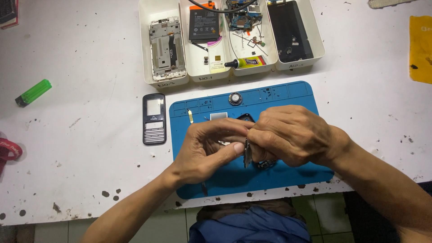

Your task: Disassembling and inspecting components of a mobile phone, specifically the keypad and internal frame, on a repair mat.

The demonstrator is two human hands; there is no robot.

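Note:
My left hand (pixel 207 148) and my right hand (pixel 288 135) meet over the middle of a blue work mat (pixel 297 96). Between them they grip a small flat dark phone part (pixel 247 155), held on edge; my fingers hide most of it. My left thumb presses its near side, and my right fingers wrap over its top. On the mat behind my hands lie a round speaker (pixel 235 98), a small silvery square piece (pixel 218 116) and a thin yellowish pick (pixel 191 116).
A black keypad phone front cover (pixel 154 119) lies left of the mat. Several white trays (pixel 164 45) at the back hold a phone frame, a battery (pixel 204 22), a circuit board, a glue tube (pixel 246 62) and a screen (pixel 290 31). A green lighter (pixel 33 92) sits far left.

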